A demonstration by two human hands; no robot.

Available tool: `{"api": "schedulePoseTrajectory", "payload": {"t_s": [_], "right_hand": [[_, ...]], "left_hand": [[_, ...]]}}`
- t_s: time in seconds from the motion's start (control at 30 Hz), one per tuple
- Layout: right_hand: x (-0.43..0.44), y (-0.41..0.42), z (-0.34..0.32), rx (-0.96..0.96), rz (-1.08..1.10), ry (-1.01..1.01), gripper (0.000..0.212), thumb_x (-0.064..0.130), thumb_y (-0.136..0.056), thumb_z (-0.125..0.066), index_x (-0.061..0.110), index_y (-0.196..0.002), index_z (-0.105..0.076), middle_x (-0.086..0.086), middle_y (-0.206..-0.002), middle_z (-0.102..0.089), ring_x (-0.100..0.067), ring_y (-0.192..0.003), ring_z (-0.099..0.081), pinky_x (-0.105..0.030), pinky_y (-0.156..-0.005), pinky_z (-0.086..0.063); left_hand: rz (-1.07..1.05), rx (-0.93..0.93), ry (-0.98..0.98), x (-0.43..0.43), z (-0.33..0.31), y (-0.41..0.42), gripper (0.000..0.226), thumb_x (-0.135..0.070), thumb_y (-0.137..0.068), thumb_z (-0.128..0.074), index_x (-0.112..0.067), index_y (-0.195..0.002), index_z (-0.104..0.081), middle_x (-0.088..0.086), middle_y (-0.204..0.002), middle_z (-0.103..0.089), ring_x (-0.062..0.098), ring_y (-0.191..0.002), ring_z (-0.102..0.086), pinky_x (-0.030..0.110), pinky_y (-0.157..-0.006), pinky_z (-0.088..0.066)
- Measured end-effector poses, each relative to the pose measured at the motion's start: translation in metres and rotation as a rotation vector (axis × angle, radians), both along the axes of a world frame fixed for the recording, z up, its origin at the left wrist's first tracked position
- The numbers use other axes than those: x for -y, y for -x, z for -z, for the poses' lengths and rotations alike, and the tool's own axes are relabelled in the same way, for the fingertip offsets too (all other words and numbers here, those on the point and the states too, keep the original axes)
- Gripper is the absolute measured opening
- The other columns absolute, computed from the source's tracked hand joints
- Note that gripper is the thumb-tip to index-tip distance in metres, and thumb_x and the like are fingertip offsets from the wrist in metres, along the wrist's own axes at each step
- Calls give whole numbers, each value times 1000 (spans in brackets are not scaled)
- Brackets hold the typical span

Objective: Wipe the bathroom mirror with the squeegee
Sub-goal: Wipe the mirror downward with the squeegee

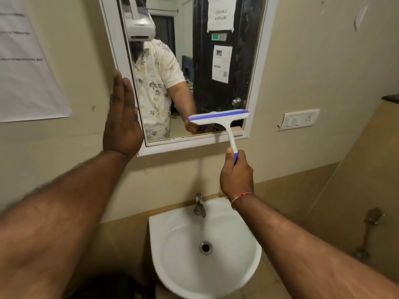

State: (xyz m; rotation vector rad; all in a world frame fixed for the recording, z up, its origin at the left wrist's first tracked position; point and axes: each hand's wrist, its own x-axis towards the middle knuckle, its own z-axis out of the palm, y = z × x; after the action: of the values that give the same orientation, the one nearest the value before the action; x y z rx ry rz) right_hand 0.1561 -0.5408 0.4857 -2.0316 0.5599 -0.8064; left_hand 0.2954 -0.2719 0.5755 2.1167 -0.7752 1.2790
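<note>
White sink (254,251) with tap (199,205) (metal); switch plate (299,119) on wall.

The mirror (207,67) glass lies open above and left of the squeegee (219,117), whose blade spans the lower right corner, probably against the glass. The left hand (122,117), flat with fingers straight, covers the frame's lower left edge. Below, the tap (199,205) and basin (194,277) jut nearer. The switch plate (299,119) sits right.

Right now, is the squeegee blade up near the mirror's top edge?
No, the squeegee blade sits at the mirror's lower right corner, held by the right hand.
</note>
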Motion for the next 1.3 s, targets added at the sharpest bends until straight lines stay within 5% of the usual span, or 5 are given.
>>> {"api": "schedulePoseTrajectory", "payload": {"t_s": [0.2,0.5,0.7,0.9,1.3], "right_hand": [[-4,7,28,-59,6,-24,43,59,-112,-33,23,-95,-49,-8,-83,-65,-34,-75,-62,-42,-66,-51],[-4,14,27,-88,-4,-50,45,60,-112,-34,21,-97,-51,-9,-83,-66,-33,-76,-62,-41,-67,-51],[-1,20,18,-96,-15,-52,49,69,-108,-30,28,-92,-52,-3,-84,-70,-29,-78,-66,-47,-73,-60],[-5,27,-6,4,3,-18,50,69,-107,-34,27,-86,-49,-2,-73,-67,-28,-69,-65,-48,-68,-60],[-23,5,-155,299,-83,67,50,73,-106,-40,31,-86,-57,-3,-67,-62,-24,-62,-62,-49,-64,-59]], "left_hand": [[10,-21,-16,-4,14,1,68,6,-110,-35,4,-175,-15,35,-183,-11,48,-173,-14,66,-134,-33],[28,2,-65,-9,28,3,69,6,-111,-37,3,-176,-13,13,-184,-4,45,-174,-11,59,-141,-21],[2,27,-108,-20,29,-2,80,16,-104,-48,2,-176,-16,27,-185,-9,43,-174,-15,64,-138,-25],[-208,114,-321,-38,16,0,70,-23,-115,-37,0,-177,-14,23,-187,-12,37,-174,-21,64,-141,-10],[-285,366,-477,-71,-147,-1,70,-41,-118,-32,-7,-178,-20,13,-188,-16,32,-175,-17,63,-140,-19]]}}
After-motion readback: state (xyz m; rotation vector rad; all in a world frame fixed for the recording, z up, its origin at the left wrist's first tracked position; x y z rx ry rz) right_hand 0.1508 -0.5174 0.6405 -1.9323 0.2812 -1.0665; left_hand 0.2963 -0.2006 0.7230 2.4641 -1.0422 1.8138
